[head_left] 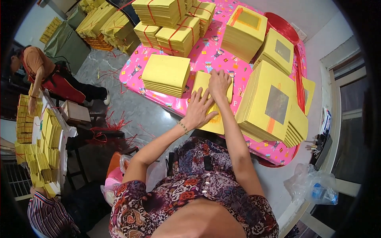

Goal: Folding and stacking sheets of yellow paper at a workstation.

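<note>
Yellow paper sheets [201, 79] lie in front of me on the pink patterned tablecloth [166, 101], at the table's near edge. My left hand [197, 111] rests flat on the lower part of the paper, fingers spread. Just beyond it, my right hand [219, 84] presses on the upper right part of the sheets with its fingers slightly bent. Both hands cover the middle of the paper. Left of the hands stands a neat stack of folded yellow paper [166, 75]. A tall stack of yellow sheets with silver squares [258, 103] is close on the right.
Bundles tied with red string [178, 37] are piled at the back left. More yellow stacks [244, 33] and a red basin [279, 27] stand at the back right, with red strands [300, 83] hanging down. Two other people [47, 75] work at a side table on the left.
</note>
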`<act>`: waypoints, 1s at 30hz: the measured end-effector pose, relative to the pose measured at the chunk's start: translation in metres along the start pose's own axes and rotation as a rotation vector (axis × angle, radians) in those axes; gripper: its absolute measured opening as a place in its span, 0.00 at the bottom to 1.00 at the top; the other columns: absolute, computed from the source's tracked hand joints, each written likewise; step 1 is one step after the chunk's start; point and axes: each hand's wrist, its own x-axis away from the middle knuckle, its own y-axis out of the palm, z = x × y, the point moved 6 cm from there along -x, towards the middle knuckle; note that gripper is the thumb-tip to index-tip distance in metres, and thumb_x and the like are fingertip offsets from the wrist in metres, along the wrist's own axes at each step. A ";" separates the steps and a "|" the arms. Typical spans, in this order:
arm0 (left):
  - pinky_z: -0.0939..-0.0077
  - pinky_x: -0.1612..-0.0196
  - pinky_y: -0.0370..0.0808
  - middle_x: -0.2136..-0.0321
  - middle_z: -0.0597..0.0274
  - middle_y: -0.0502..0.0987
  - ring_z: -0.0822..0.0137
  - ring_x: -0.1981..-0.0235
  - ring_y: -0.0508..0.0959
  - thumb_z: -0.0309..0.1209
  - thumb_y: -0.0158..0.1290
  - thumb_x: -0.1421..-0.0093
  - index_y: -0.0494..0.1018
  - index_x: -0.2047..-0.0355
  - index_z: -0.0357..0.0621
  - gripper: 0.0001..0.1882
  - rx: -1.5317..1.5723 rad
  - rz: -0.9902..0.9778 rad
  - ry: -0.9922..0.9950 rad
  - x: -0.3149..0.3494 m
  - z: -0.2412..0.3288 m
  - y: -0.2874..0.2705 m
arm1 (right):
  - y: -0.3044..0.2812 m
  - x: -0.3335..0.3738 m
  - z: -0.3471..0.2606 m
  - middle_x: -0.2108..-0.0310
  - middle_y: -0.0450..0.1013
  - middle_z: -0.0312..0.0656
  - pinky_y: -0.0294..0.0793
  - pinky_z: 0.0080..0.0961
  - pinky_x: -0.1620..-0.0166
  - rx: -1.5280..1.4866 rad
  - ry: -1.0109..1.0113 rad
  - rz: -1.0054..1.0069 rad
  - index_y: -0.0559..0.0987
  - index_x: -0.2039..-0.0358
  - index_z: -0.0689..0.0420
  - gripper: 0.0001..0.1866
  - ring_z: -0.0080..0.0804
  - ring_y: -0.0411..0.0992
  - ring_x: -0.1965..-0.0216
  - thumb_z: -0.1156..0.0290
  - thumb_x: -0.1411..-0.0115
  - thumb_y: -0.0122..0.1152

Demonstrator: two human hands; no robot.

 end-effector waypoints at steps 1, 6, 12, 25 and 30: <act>0.46 0.35 0.49 0.39 0.46 0.59 0.41 0.37 0.54 0.58 0.42 0.39 0.62 0.40 0.44 0.36 -0.001 0.001 0.004 0.000 0.001 0.000 | 0.000 0.000 0.001 0.66 0.69 0.44 0.58 0.40 0.46 0.008 0.007 -0.005 0.79 0.65 0.55 0.08 0.41 0.67 0.59 0.72 0.46 0.54; 0.45 0.36 0.49 0.39 0.46 0.59 0.40 0.37 0.54 0.57 0.42 0.39 0.62 0.40 0.46 0.35 0.023 -0.021 0.006 -0.001 0.000 0.002 | -0.018 0.007 -0.005 0.59 0.70 0.47 0.55 0.44 0.42 -0.050 0.014 -0.039 0.77 0.58 0.57 0.12 0.44 0.66 0.53 0.71 0.43 0.53; 0.44 0.36 0.50 0.38 0.44 0.58 0.38 0.37 0.54 0.53 0.45 0.40 0.62 0.39 0.48 0.33 0.048 0.017 0.010 0.003 -0.005 0.003 | -0.057 0.070 -0.009 0.46 0.66 0.52 0.47 0.53 0.36 -0.128 -0.042 -0.084 0.70 0.48 0.63 0.19 0.52 0.58 0.40 0.70 0.39 0.50; 0.46 0.34 0.48 0.36 0.45 0.55 0.39 0.35 0.51 0.43 0.45 0.40 0.58 0.36 0.49 0.32 0.116 -0.020 0.016 0.007 -0.006 -0.004 | -0.053 0.110 -0.003 0.34 0.48 0.59 0.39 0.51 0.32 -0.085 -0.039 -0.419 0.57 0.37 0.67 0.33 0.52 0.41 0.31 0.64 0.39 0.48; 0.51 0.34 0.49 0.35 0.45 0.52 0.44 0.33 0.50 0.42 0.45 0.41 0.56 0.35 0.46 0.33 0.111 -0.066 0.047 0.010 -0.018 -0.005 | -0.050 0.111 0.000 0.32 0.43 0.57 0.37 0.49 0.32 -0.090 -0.050 -0.436 0.52 0.35 0.66 0.37 0.52 0.37 0.30 0.55 0.36 0.47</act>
